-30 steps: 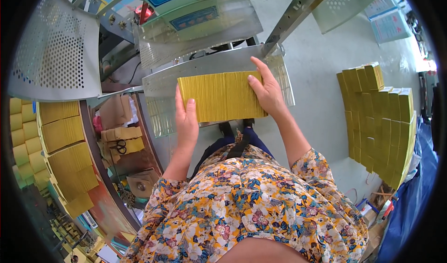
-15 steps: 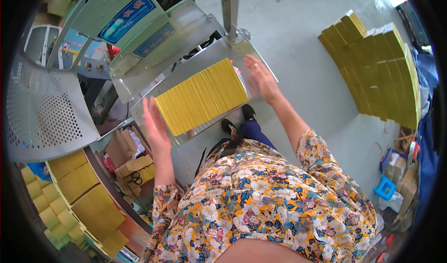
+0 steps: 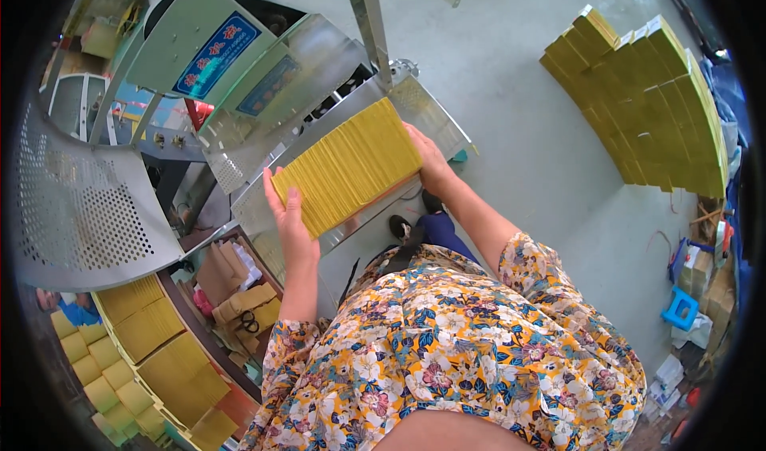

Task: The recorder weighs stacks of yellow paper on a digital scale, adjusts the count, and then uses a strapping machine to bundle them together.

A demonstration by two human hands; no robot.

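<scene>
Yellow stack swung to a steeper slant between both hands

Since half a second ago the view has turned further, so the yellow paper stack (image 3: 349, 168) now runs on a steeper diagonal, its far end raised toward the upright metal post (image 3: 369, 20), and both hands have kept their places at its two ends. The stack rests on the slanted metal tray (image 3: 435, 120) of the machine (image 3: 207, 52). Bare tray shows beyond the stack's upper right corner and along its lower long side, where the tray's front lip runs close below it. The post stands just past the far corner, and a sloping steel cover (image 3: 295, 76) lies just beside the stack's upper long side, so room is tight there. Open grey floor (image 3: 511, 100) spreads to the right.

The left hand (image 3: 289, 215) is flat and open, palm pressed against the stack's lower left end, fingers pointing up along it. The right hand (image 3: 431, 164) is likewise spread, pressed against the upper right end, fingertips over the top edge. Neither hand closes around anything; the stack is squeezed between the two palms.

The stack is a thick block of thin yellow sheets, edges lined up evenly, with fine ridges across its top. Larger piles of the same yellow paper (image 3: 646, 100) stand well apart on the floor at right, and more bundles (image 3: 159, 347) fill the lower left.
</scene>
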